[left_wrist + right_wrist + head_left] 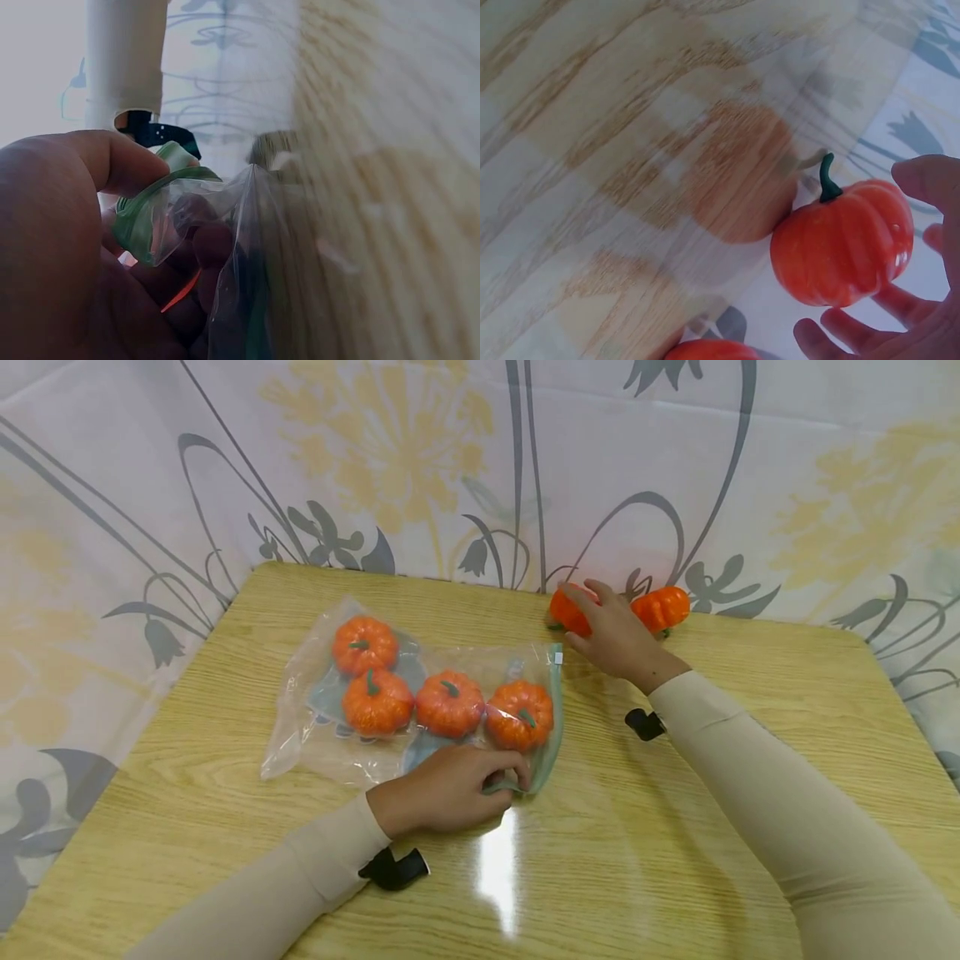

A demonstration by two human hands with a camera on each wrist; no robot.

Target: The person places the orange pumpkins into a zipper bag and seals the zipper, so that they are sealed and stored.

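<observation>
A clear zip bag [480,662] with a green zip edge lies on the table, and several small orange toy pumpkins [450,703] are inside it. My left hand [453,787] pinches the near end of the zip edge [139,225] between thumb and fingers. Beyond the bag, my right hand [611,631] is at a loose toy pumpkin [844,244] with a green stem. Its thumb and fingers are spread about the pumpkin, and a gap shows beside the thumb. Another loose pumpkin [662,608] lies just right of that hand.
A wood-grain table [735,760] carries everything. Behind its far edge hangs a white curtain [480,468] with grey and yellow flowers, close to the two loose pumpkins. Black wrist mounts [395,868] are worn on both sleeves.
</observation>
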